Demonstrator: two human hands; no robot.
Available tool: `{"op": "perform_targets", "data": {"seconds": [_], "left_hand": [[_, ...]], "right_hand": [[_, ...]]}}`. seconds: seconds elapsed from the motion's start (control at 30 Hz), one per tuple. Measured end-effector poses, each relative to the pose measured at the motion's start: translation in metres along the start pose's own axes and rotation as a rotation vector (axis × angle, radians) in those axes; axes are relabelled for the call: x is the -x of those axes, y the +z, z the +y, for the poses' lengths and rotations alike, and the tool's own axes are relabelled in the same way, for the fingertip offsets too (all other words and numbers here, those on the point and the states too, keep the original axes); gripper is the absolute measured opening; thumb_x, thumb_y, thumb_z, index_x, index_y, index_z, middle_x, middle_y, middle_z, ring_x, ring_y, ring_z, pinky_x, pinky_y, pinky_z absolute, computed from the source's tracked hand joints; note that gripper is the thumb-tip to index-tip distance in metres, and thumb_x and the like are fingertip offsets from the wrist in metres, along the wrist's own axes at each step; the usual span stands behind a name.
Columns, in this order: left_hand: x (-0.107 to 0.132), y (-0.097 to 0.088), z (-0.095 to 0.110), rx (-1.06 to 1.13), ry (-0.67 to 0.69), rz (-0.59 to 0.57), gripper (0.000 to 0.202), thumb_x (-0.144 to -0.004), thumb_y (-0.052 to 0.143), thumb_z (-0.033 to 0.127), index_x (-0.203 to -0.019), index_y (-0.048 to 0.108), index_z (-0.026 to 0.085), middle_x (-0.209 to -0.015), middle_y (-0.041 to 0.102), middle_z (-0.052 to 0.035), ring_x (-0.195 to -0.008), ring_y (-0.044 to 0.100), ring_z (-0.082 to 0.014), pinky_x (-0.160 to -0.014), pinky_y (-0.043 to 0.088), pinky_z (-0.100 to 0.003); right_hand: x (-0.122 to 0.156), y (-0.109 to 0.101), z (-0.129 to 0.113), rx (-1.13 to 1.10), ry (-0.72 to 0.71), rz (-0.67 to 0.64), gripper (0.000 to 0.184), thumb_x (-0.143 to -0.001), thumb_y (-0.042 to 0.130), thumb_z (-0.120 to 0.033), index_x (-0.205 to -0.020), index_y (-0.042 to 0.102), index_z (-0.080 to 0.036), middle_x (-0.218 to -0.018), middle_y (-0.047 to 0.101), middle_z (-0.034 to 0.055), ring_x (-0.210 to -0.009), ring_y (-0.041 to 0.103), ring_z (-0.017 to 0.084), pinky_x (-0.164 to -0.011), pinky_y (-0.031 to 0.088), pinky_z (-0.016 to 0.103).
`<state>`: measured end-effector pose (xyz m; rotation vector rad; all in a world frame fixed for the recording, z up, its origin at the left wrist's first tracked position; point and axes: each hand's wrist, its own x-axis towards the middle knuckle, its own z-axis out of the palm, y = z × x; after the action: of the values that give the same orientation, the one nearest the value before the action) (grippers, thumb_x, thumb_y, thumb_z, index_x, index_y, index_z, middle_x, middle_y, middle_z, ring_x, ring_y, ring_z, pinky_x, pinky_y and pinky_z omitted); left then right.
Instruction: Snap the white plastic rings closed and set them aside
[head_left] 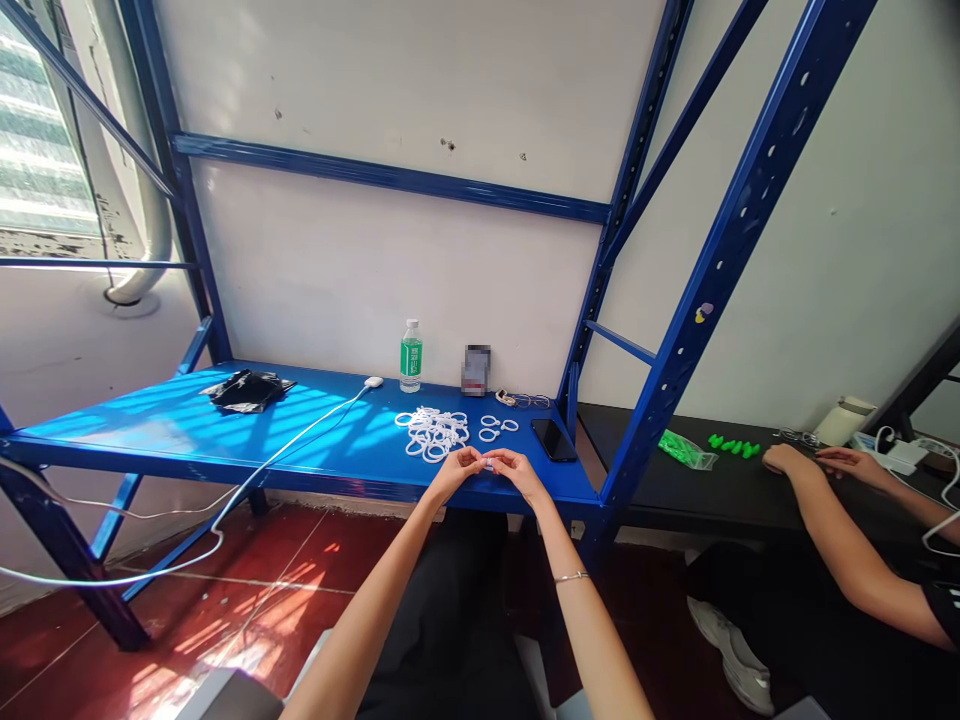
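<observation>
My left hand [459, 464] and my right hand [514, 467] meet over the front edge of the blue shelf [150, 420]. Both pinch one small white ring [489, 464] between their fingertips. Just beyond them lies a pile of white rings [433, 432]. A few separate white rings [497, 427] lie to the right of the pile. A thin bracelet sits on my right wrist.
A green-labelled water bottle [411, 356], a small box [475, 370], a black phone [553, 439], a black bag [246, 389] and a white cable [300, 435] lie on the shelf. Another person's hands [817, 460] rest on the black table at right, near green pieces [733, 446].
</observation>
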<state>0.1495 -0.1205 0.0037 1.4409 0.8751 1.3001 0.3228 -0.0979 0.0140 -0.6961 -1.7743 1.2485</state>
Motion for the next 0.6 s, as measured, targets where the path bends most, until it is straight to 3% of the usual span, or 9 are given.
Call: {"op": "perform_targets", "data": {"seconds": [0.4,0.6], "left_hand": [[-0.001,0.003,-0.001,-0.025,0.020,-0.003,0.038,-0.069,0.071,0.048,-0.084,0.063,0.014,-0.082,0.067,-0.0053,-0.079,0.063,-0.0179,-0.076,0.049,-0.031],[0.000,0.007,-0.001,-0.194,0.053,0.011,0.050,-0.066,0.073,0.045,-0.105,0.059,0.017,-0.109,0.062,-0.0104,-0.093,0.061,-0.0219,-0.074,0.053,-0.032]], "right_hand": [[-0.003,0.000,0.015,-0.054,0.012,0.069,0.035,-0.072,0.068,-0.050,-0.088,0.064,-0.019,-0.082,0.067,0.0037,-0.081,0.063,0.019,-0.078,0.048,0.032],[-0.001,-0.001,0.014,-0.110,0.007,0.100,0.034,-0.067,0.073,-0.048,-0.083,0.062,-0.020,-0.090,0.070,0.0050,-0.093,0.065,0.023,-0.085,0.049,0.036]]}}
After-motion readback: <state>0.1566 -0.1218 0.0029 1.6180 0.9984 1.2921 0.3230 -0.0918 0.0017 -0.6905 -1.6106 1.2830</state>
